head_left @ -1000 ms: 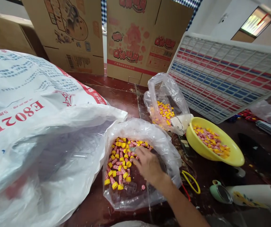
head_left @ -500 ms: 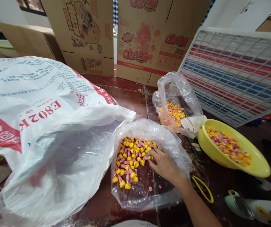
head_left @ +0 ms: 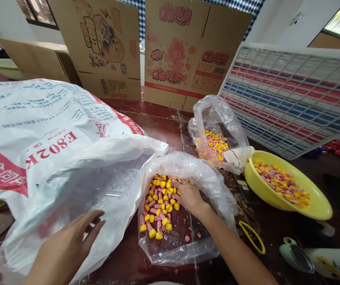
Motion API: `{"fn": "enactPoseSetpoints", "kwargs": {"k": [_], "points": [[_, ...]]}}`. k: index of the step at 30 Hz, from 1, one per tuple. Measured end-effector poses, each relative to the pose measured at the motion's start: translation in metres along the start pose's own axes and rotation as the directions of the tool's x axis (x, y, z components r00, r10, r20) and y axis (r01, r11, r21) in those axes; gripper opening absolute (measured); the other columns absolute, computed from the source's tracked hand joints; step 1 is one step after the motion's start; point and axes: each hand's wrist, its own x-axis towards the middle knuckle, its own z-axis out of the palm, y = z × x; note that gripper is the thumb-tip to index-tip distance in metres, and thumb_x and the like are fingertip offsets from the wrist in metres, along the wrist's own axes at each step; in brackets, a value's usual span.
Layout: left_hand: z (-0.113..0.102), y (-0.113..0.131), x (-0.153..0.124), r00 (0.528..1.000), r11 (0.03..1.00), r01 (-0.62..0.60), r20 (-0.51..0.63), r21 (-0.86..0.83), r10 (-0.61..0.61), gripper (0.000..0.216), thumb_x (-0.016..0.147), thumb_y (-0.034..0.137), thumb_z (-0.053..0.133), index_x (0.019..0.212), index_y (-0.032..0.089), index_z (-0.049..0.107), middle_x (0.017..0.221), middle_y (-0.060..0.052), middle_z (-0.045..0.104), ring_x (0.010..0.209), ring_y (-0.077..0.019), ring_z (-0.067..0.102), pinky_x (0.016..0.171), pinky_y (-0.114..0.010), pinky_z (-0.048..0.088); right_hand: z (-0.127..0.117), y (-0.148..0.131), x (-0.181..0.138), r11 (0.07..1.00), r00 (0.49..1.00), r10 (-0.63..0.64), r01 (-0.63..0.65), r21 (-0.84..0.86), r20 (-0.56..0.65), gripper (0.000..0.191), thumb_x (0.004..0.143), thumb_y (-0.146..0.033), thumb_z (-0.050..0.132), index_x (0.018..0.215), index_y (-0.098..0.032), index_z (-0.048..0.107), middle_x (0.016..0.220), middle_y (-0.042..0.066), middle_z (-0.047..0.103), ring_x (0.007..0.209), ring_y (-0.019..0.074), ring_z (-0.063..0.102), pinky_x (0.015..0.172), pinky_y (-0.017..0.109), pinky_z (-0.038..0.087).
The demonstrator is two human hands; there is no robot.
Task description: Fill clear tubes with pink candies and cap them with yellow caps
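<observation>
Small red-and-white patterned tubes with yellow caps (head_left: 159,206) lie in a clear plastic bag (head_left: 184,253) spread open on the table. My right hand (head_left: 189,196) reaches over the far right part of this pile, fingers stretched out and touching the tubes; its fingertips are partly hidden among them. My left hand (head_left: 69,241) hovers at the mouth of a large white woven sack (head_left: 119,233), fingers slightly bent and apart, with nothing in them. The sack lies on its side, its opening toward me and its inside largely unclear.
Behind stands another clear bag (head_left: 217,144) of small yellow and pink pieces. A yellow bowl (head_left: 315,202) with similar pieces sits right, near a white plastic crate (head_left: 294,103). Cardboard boxes (head_left: 170,93) line the back. A yellow loop (head_left: 251,237) and green cup (head_left: 296,255) lie right.
My left hand has come into view over the sack's mouth. My right hand has moved slightly left and farther over the tubes. The view has shifted a little.
</observation>
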Motion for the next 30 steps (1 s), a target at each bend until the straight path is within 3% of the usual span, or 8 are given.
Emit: {"fn": "enactPoseSetpoints", "kwargs": {"k": [5, 10, 13, 16, 17, 21, 25, 30], "points": [[0.013, 0.035, 0.017, 0.996, 0.997, -0.056, 0.070, 0.054, 0.052, 0.043, 0.087, 0.049, 0.045, 0.104, 0.022, 0.074, 0.101, -0.009, 0.083, 0.086, -0.0323, 0.078, 0.069, -0.037, 0.057, -0.017, 0.008, -0.027, 0.999, 0.999, -0.033, 0.033, 0.022, 0.006, 0.018, 0.091, -0.025, 0.071, 0.108, -0.021, 0.066, 0.109, 0.009, 0.070, 0.109, 0.0275, 0.065, 0.089, 0.036, 0.052], [0.035, 0.047, -0.001, 0.971, 0.969, -0.237, 0.018, -0.078, 0.239, 0.035, 0.094, 0.045, 0.045, 0.096, 0.027, 0.074, 0.093, -0.003, 0.080, 0.081, -0.0241, 0.078, 0.068, -0.030, 0.057, -0.043, 0.017, -0.078, 0.966, 0.972, -0.122, 0.163, 0.202, -0.201, 0.014, 0.088, -0.019, 0.071, 0.094, -0.022, 0.058, 0.091, 0.001, 0.066, 0.076, 0.0182, 0.064, 0.068, 0.028, 0.051], [0.055, 0.053, -0.012, 0.917, 0.921, -0.372, 0.113, -0.113, 0.384, 0.028, 0.097, 0.034, 0.046, 0.102, 0.030, 0.074, 0.095, -0.001, 0.078, 0.083, -0.0197, 0.078, 0.069, -0.026, 0.058, -0.077, 0.040, -0.083, 0.967, 0.841, -0.145, 0.232, 0.107, -0.521, 0.015, 0.093, -0.026, 0.066, 0.085, -0.023, 0.055, 0.080, 0.000, 0.061, 0.066, 0.0165, 0.058, 0.064, 0.028, 0.049], [0.082, 0.060, -0.020, 0.853, 0.874, -0.483, 0.196, -0.057, 0.484, 0.031, 0.096, 0.020, 0.046, 0.112, 0.029, 0.072, 0.106, -0.003, 0.076, 0.090, -0.0205, 0.077, 0.070, -0.027, 0.060, -0.125, 0.084, -0.053, 1.000, 0.634, 0.016, -0.011, 0.012, -0.774, 0.028, 0.092, -0.039, 0.069, 0.077, -0.024, 0.052, 0.074, 0.002, 0.058, 0.070, 0.0207, 0.059, 0.069, 0.033, 0.049], [0.091, 0.063, -0.021, 0.840, 0.860, -0.509, 0.205, -0.024, 0.503, 0.034, 0.095, 0.016, 0.046, 0.115, 0.029, 0.071, 0.109, -0.005, 0.075, 0.092, -0.0214, 0.076, 0.070, -0.028, 0.060, -0.139, 0.099, -0.040, 0.994, 0.610, 0.098, -0.104, 0.043, -0.787, 0.027, 0.090, -0.040, 0.070, 0.077, -0.024, 0.052, 0.076, 0.004, 0.060, 0.070, 0.0213, 0.059, 0.070, 0.035, 0.049], [0.126, 0.082, -0.022, 0.814, 0.814, -0.573, 0.178, 0.089, 0.553, 0.042, 0.094, 0.008, 0.043, 0.124, 0.025, 0.065, 0.114, -0.011, 0.068, 0.098, -0.0242, 0.071, 0.070, -0.031, 0.059, -0.157, 0.116, -0.013, 0.961, 0.674, 0.266, -0.133, 0.241, -0.689, 0.025, 0.085, -0.040, 0.075, 0.084, -0.020, 0.060, 0.074, 0.002, 0.064, 0.063, 0.0183, 0.059, 0.068, 0.035, 0.051], [0.138, 0.098, -0.012, 0.784, 0.785, -0.613, 0.189, 0.084, 0.592, 0.036, 0.093, 0.008, 0.047, 0.119, 0.021, 0.067, 0.106, -0.011, 0.065, 0.096, -0.0262, 0.066, 0.081, -0.039, 0.058, -0.108, 0.062, -0.045, 0.771, 0.886, 0.119, 0.202, 0.604, -0.448, 0.024, 0.088, -0.039, 0.073, 0.102, -0.020, 0.066, 0.087, 0.003, 0.073, 0.076, 0.0177, 0.070, 0.070, 0.029, 0.057], [0.113, 0.099, -0.010, 0.810, 0.836, -0.548, 0.226, -0.034, 0.541, 0.027, 0.099, 0.023, 0.048, 0.114, 0.021, 0.070, 0.102, -0.010, 0.065, 0.090, -0.0251, 0.069, 0.078, -0.038, 0.059, -0.044, 0.008, -0.089, 0.528, 0.976, 0.062, 0.144, 0.837, -0.207, 0.020, 0.090, -0.034, 0.073, 0.101, -0.020, 0.067, 0.094, 0.003, 0.075, 0.087, 0.0192, 0.073, 0.081, 0.032, 0.061]]}}
